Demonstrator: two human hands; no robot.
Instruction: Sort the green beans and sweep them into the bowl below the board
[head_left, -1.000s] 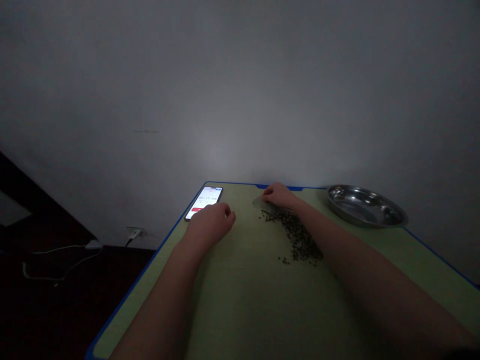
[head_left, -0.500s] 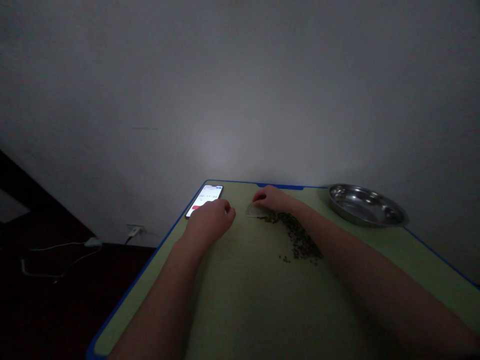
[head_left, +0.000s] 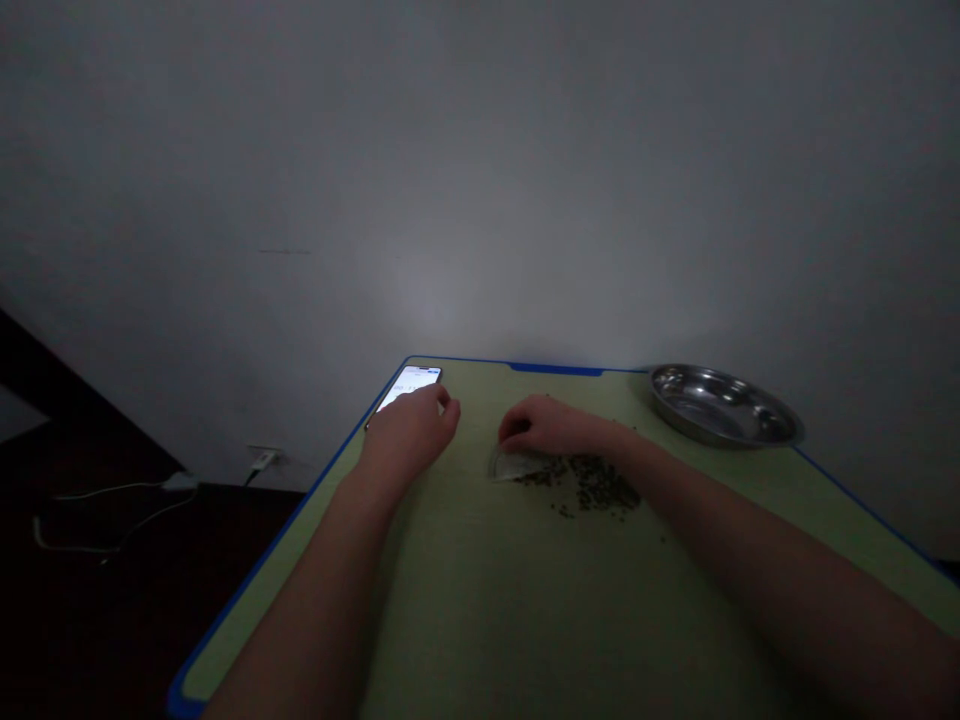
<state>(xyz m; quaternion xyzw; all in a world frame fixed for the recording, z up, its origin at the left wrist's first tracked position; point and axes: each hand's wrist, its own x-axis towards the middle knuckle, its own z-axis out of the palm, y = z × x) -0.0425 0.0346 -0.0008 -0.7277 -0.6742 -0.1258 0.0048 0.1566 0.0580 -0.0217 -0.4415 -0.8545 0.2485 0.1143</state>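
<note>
My right hand (head_left: pixel 546 425) pinches a clear half-round protractor (head_left: pixel 510 466) that lies low at the table surface. Its straight edge faces me and meets a scattered pile of small dark seeds or beans (head_left: pixel 600 485); I cannot tell which kind. Part of the pile hides behind my right wrist. To the left, my left hand (head_left: pixel 412 425) rests loosely curled, with nothing seen in its fingers. Just beyond it lies a phone (head_left: pixel 415 380) with a lit screen, partly covered by that hand.
A shiny metal bowl (head_left: pixel 724 405) stands at the back right of the green, blue-edged table (head_left: pixel 480 600). The grey wall (head_left: pixel 480 200) rises right behind the table. On the dark floor to the left are white cables (head_left: pixel 112 492) near a wall socket (head_left: pixel 262 458).
My right hand has drawn the protractor toward me, and the far part of the pile has been pushed nearer. My left hand stays by the phone. The whole view has shifted slightly.
</note>
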